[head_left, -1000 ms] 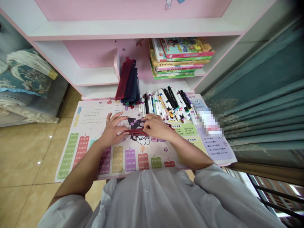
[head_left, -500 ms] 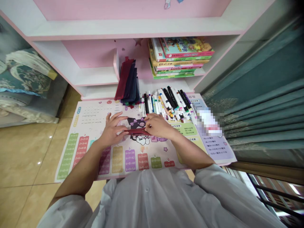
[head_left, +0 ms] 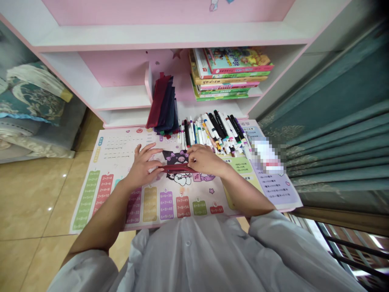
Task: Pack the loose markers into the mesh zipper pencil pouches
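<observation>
A slim dark red zip pouch [head_left: 176, 168] is held upright on the printed desk mat [head_left: 194, 217], its top edge towards me. My left hand [head_left: 146, 164] pinches the left end between thumb and forefinger, with the other fingers spread. At the right end, my right hand [head_left: 204, 159] is closed on the top edge, its fingers curled; the fingertips are partly hidden. Just beyond my right hand lies a heap of markers [head_left: 212, 132], mostly white with several black ones. Behind my left hand leans a stack of dark red and navy pouches [head_left: 164, 103].
A pile of books [head_left: 231, 77] fills the right of the shelf [head_left: 121, 97] above the desk. To the right of the markers sits a blurred-out white item [head_left: 268, 156]. A teal curtain [head_left: 331, 121] hangs along the right side. Bedding [head_left: 33, 93] shows at far left.
My right hand has slid slightly right along the pouch's top edge, and more of that edge shows between my hands. My left hand stays at the left end.
</observation>
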Demonstrator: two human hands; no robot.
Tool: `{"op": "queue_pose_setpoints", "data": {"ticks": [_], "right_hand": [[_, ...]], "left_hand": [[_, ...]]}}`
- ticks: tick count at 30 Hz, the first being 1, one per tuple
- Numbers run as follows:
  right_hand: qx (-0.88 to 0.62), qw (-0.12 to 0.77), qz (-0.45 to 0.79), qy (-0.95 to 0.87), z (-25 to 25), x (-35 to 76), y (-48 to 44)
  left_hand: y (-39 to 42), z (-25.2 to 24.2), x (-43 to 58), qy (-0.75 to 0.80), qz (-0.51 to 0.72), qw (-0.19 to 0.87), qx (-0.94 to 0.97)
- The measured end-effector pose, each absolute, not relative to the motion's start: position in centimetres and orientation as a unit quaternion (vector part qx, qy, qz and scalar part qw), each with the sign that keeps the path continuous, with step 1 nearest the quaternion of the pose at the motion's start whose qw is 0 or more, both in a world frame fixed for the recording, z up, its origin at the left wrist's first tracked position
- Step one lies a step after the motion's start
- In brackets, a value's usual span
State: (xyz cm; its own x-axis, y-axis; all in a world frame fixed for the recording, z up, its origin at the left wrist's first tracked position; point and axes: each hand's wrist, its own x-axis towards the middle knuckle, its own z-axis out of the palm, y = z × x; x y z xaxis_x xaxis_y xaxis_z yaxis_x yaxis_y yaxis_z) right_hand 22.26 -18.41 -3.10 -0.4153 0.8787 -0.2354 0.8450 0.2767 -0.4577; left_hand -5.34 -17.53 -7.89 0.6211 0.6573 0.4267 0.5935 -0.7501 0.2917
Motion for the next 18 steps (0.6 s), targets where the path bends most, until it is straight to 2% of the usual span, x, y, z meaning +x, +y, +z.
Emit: {"op": "queue_pose_setpoints", "data": {"ticks": [18], "right_hand": [[-0.539, 0.009, 0.264, -0.800, -2.56, 23.02, -18.13]], "left_hand": [[-17.34, -7.47, -5.73, 0.333, 0.271, 0.049, 0.902]]}}
